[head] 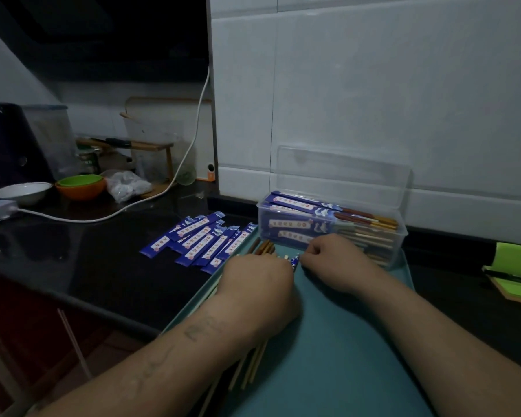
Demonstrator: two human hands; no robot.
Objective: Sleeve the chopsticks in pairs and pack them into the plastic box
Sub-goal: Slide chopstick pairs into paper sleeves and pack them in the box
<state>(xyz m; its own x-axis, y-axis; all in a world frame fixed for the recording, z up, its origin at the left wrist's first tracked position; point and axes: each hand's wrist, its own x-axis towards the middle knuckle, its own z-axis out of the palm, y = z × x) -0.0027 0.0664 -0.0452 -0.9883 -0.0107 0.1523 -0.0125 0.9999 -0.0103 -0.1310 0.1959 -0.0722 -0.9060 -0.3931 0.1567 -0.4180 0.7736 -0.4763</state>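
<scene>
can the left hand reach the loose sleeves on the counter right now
Probably yes: the sleeves lie just left of the left hand with nothing between, though that hand is over the chopsticks now.

The plastic box [401, 236] stands on the tray's [343, 341] far right corner, with sleeved pairs [301, 206] inside. Loose chopsticks [253, 365] lie along the tray's left side under the left hand [259, 275]. Empty sleeves [199, 242] lie just left of the tray's far corner. At its far middle, the right hand [331, 254] seems to pinch one sleeve [295, 261].
</scene>
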